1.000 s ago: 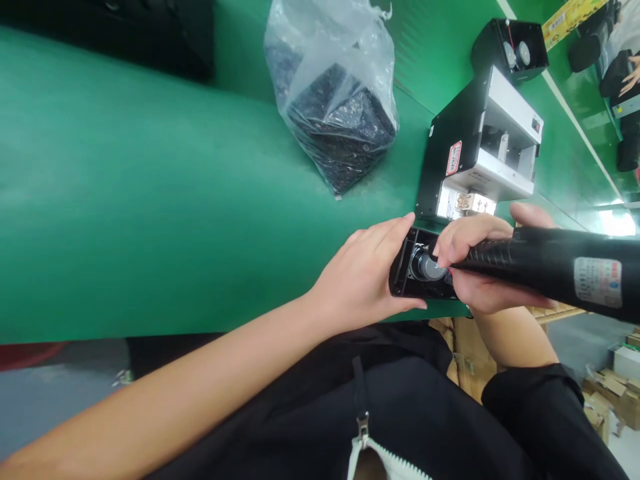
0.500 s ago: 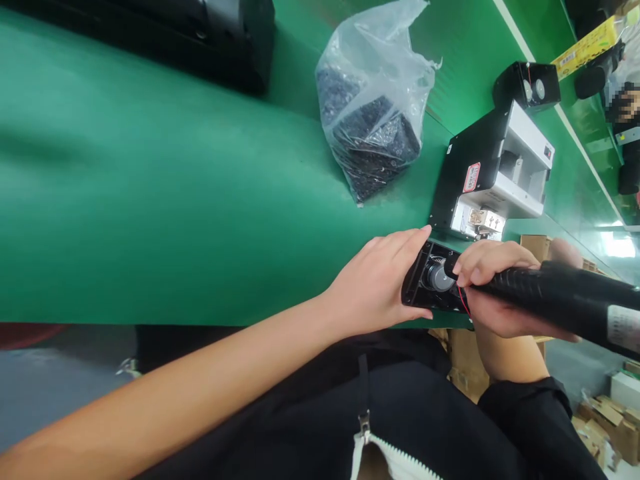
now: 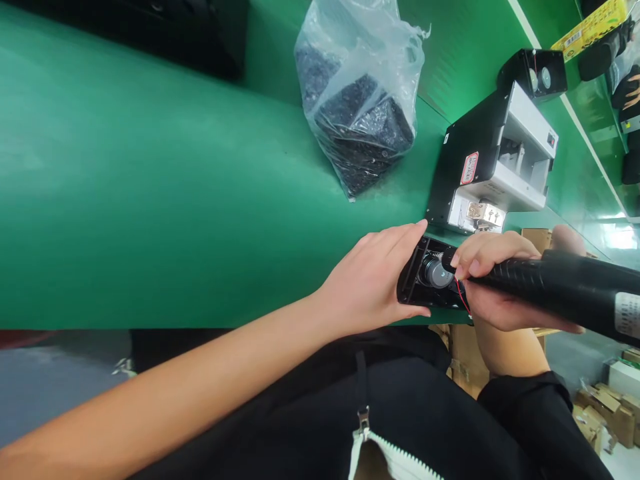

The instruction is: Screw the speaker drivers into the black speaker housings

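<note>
My left hand point(image 3: 373, 280) grips the near end of a small black housing point(image 3: 425, 283) at the front edge of the green table point(image 3: 150, 200). A round grey motor part point(image 3: 435, 273) and a red wire show inside the housing. My right hand point(image 3: 493, 283) is wrapped round a long black electric screwdriver point(image 3: 565, 290), and its tip rests inside the housing beside the grey part. A white label sits on the screwdriver's body at the far right.
A black and silver screw-feeder machine point(image 3: 493, 163) stands just behind the housing. A clear plastic bag point(image 3: 357, 100) full of small dark parts lies further back. Another black housing point(image 3: 533, 73) sits beyond the machine. Cardboard boxes point(image 3: 607, 407) lie on the floor at right.
My hands, housing and screwdriver keep the same grip and place. Only the view has drifted slightly, so the bag and machine sit a little differently in the picture.
</note>
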A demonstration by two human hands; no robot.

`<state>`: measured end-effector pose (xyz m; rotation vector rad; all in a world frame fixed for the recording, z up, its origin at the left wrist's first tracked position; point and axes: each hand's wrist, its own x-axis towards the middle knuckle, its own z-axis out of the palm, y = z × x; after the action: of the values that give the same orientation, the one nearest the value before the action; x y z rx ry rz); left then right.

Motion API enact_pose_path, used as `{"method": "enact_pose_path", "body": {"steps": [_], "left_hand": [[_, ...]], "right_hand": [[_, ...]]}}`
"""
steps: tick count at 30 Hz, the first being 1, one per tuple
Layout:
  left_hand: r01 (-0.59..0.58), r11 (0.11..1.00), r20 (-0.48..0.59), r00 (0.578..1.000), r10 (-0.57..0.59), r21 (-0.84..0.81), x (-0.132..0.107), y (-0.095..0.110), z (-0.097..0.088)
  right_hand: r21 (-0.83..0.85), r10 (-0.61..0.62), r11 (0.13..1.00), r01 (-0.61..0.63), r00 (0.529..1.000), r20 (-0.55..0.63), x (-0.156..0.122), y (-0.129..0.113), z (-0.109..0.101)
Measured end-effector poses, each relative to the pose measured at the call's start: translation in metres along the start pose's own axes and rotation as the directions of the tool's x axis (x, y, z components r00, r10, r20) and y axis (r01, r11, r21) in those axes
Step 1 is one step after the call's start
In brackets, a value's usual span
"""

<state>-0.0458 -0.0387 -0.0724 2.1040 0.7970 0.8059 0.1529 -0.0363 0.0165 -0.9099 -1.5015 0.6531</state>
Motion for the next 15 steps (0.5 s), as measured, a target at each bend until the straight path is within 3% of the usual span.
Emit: {"method": "enact_pose_path", "body": {"steps": [3, 7, 12, 15], "left_hand": [[0.040, 0.999, 0.038, 0.998, -0.039, -0.021, 0.000, 0.001, 0.000], [0.058, 0.998, 0.056, 0.997, -0.056, -0.034, 0.001, 0.002, 0.000], [0.047, 0.998, 0.043, 0.998, -0.045, -0.050, 0.001, 0.000, 0.000], [0.044, 0.998, 0.036, 0.998, -0.043, -0.054, 0.001, 0.000, 0.000]], "right_hand": [[0.087, -0.254, 0.961, 0.263, 0.962, -0.101, 0.007, 0.002, 0.014], [0.029, -0.227, 0.973, 0.231, 0.970, -0.088, 0.011, 0.003, 0.014], [0.131, -0.241, 0.962, 0.239, 0.970, -0.003, 0.012, 0.003, 0.006], [0.109, -0.276, 0.955, 0.277, 0.961, -0.023, 0.010, 0.005, 0.007]]}}
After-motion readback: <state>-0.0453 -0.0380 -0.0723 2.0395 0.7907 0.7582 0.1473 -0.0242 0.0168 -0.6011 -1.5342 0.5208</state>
